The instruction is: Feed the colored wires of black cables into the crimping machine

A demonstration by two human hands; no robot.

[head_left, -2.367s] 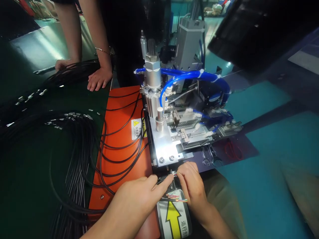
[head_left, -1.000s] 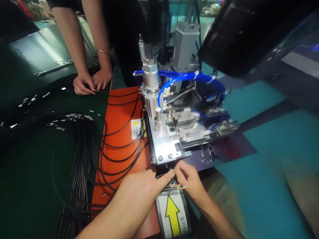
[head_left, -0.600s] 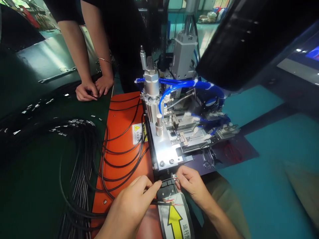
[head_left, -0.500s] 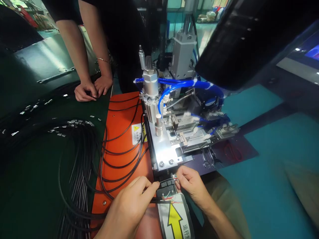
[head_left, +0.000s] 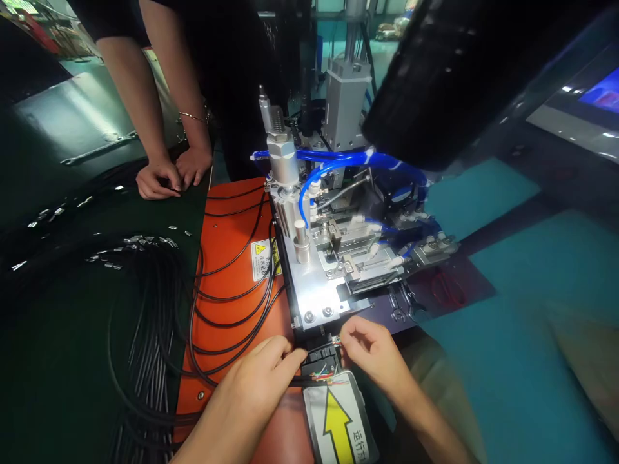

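My left hand [head_left: 256, 386] pinches a thin black cable [head_left: 297, 381] whose stripped end fans into coloured wires over a black fixture block [head_left: 320, 359]. My right hand [head_left: 372, 351] is closed in a pinch on the fine wire ends at the block's top right corner. The block sits just below the shiny plate of a small pneumatic machine [head_left: 319, 270] with blue air hoses [head_left: 338, 161] and a silver cylinder [head_left: 283, 154]. A white label with a yellow arrow [head_left: 338, 422] lies under my hands.
Black cables [head_left: 227, 303] loop across an orange panel [head_left: 232, 225] and pile on the dark bench at left [head_left: 140, 335], with small metal terminals [head_left: 130, 243] scattered there. Another person's hands [head_left: 171, 174] rest at the bench's far edge. A dark monitor [head_left: 459, 71] overhangs the upper right.
My left hand has slid back along the cable, baring the black block. My right hand stays pinched at the block's corner. The other person's hands came together; the view shifted slightly.
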